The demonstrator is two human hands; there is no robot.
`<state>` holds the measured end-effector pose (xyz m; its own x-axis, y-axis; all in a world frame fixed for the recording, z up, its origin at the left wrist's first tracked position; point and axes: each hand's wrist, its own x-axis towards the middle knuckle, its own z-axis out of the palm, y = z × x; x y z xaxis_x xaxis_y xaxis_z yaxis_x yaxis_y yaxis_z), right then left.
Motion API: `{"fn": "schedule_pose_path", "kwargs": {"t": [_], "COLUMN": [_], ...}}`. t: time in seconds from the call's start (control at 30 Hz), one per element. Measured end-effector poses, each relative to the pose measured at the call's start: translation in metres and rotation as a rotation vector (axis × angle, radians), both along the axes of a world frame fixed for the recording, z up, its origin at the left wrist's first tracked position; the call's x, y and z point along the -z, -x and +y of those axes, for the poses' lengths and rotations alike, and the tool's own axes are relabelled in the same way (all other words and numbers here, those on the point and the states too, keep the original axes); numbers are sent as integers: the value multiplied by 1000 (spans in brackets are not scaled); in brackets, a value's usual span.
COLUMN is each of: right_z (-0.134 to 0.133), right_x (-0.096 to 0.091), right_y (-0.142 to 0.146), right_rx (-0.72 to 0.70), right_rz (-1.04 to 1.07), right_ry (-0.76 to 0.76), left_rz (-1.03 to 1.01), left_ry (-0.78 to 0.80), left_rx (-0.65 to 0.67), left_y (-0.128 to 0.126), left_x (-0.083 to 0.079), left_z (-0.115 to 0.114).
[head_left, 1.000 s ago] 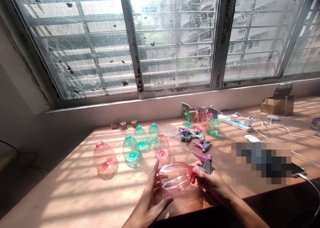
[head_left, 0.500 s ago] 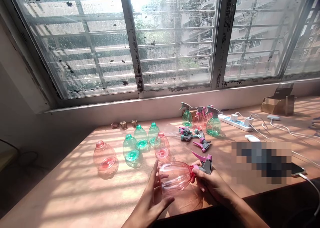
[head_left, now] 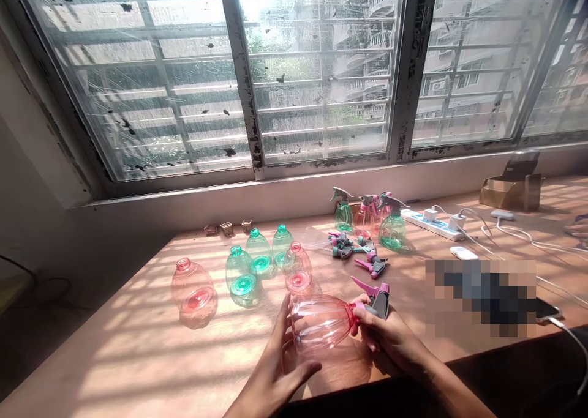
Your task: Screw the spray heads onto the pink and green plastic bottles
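A clear pink spray bottle (head_left: pixel 319 323) lies sideways in front of me, its base toward the left. My right hand (head_left: pixel 374 326) is closed around its neck, where a pink-and-grey trigger sprayer (head_left: pixel 380 302) sits on the mouth. Around the base is my left hand (head_left: pixel 280 357), cupped, with fingers stretched beside the bottom and the thumb spread below, apart from the bottle. Its fingers are partly hidden behind the bottle. Beyond stand headless bottles: a pink one (head_left: pixel 297 271), another pink one (head_left: pixel 193 286) and three green ones (head_left: pixel 241 274). Loose trigger sprayers (head_left: pixel 374 264) lie to their right.
Spray bottles with heads (head_left: pixel 392 225) stand at the back by the wall. To the right are a white power strip (head_left: pixel 432 224) with cables, a phone (head_left: pixel 546 309) and a cardboard box (head_left: pixel 509 191). Small brown blocks (head_left: pixel 226 229) sit near the windowsill.
The fingers of my left hand have shifted slightly at the base, and the bottle has turned a little. My right hand stays at the neck.
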<state>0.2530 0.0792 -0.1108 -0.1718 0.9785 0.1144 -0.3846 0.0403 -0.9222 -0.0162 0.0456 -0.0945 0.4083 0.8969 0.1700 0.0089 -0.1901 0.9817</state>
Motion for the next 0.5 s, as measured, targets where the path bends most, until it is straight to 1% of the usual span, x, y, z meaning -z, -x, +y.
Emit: {"fn": "schedule_pose_path", "kwargs": {"t": [0.17, 0.3, 0.4, 0.5], "right_z": [0, 2, 4, 4], "right_x": [3, 5, 7, 8], "right_y": [0, -1, -2, -2], "right_rx": [-1, -15, -24, -26], "right_rz": [6, 5, 5, 13], "right_ry": [4, 14, 29, 42], "left_rz": [-40, -14, -6, 41], "left_ry": [44, -46, -127, -83], "left_rx": [0, -10, 11, 8], "left_y": [2, 0, -1, 1], "left_x": [2, 2, 1, -1], "left_z": [1, 2, 2, 1]}}
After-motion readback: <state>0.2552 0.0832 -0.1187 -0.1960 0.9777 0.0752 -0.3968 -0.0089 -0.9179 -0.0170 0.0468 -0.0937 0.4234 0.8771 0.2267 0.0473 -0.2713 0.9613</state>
